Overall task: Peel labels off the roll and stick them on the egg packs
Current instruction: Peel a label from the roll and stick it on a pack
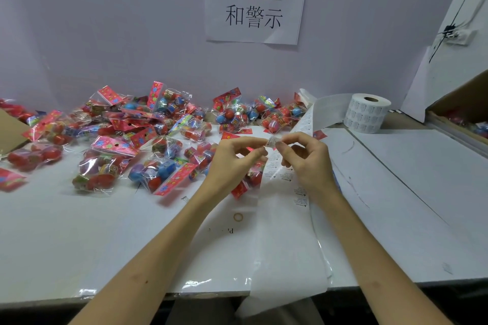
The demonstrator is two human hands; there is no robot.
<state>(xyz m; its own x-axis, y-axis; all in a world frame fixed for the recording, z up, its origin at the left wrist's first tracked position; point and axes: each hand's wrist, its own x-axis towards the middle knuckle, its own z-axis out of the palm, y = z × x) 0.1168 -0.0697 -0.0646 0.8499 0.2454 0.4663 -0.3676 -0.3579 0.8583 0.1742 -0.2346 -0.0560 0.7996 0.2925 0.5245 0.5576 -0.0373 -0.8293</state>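
Observation:
A white label roll (367,112) stands at the back right of the table. Its backing strip (284,219) runs from the roll toward me and hangs over the front edge. Above that strip, my left hand (235,159) and my right hand (307,158) meet, and both pinch one small white label (272,141) between their fingertips. Several clear egg packs (163,166) with red headers and coloured eggs lie in a heap across the left and middle of the table. One pack lies partly hidden under my hands.
A paper sign (254,2) hangs on the wall behind. An open cardboard box (464,111) with more packs stands at the far right. A brown cardboard flap (12,130) lies at the left edge. A rubber band (238,217) rests on the white table (396,192).

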